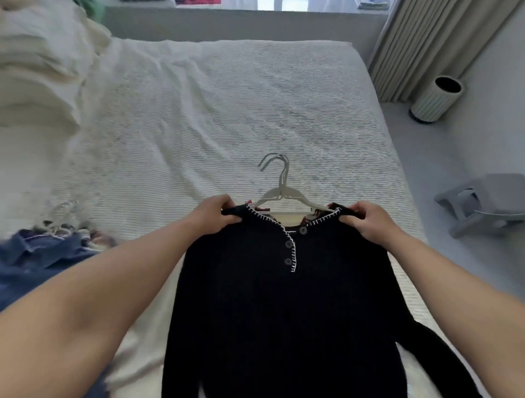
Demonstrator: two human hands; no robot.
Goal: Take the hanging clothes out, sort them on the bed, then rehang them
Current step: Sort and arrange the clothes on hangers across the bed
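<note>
We see beige pleated curtains (426, 48) far right, a white ribbed cylindrical bin (433, 99) beside them, and a grey plastic stool (483, 204) on pale floor (477, 142).

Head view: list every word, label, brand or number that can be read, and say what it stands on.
None can be read.
Black sweater: no tag or print shows.
White hangers: no marking shows.
Ribbed bin: no label shows.
Colourful items on the far ledge: too blurred to tell.
</note>
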